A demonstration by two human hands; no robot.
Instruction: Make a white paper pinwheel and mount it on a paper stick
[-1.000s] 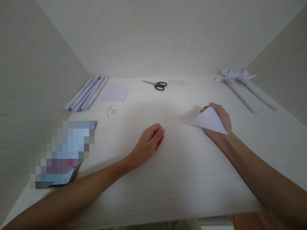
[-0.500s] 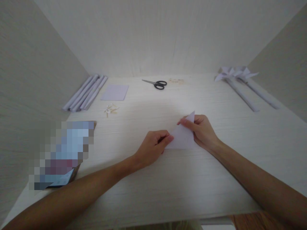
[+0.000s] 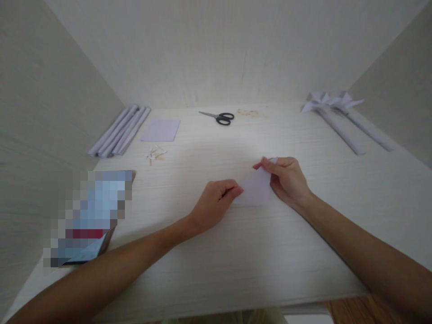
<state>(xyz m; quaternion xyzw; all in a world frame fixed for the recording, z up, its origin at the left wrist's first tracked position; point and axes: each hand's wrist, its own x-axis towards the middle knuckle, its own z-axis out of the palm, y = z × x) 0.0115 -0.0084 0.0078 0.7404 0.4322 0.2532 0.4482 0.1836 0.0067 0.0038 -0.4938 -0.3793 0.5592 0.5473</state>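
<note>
A pale lilac sheet of paper (image 3: 254, 191), apparently folded into a triangle, is held between both hands over the middle of the table. My left hand (image 3: 218, 200) pinches its left corner between thumb and fingers. At the upper right corner my right hand (image 3: 286, 177) grips the paper, thumb on top, with a small tip poking out above the thumb. The fingers behind the sheet are partly hidden.
Rolled paper sticks (image 3: 118, 132), a square paper stack (image 3: 161, 130) and small pale sticks (image 3: 155, 154) lie left. Scissors (image 3: 222, 118) and small scraps (image 3: 247, 112) are at the back. Two paper pinwheels (image 3: 332, 105) lie right; a tablet-like device (image 3: 97, 211), blurred, is near left.
My right hand has shifted slightly up and right, its thumb now nearer the paper's upper tip, so less of the tip shows. The left hand has barely moved.
</note>
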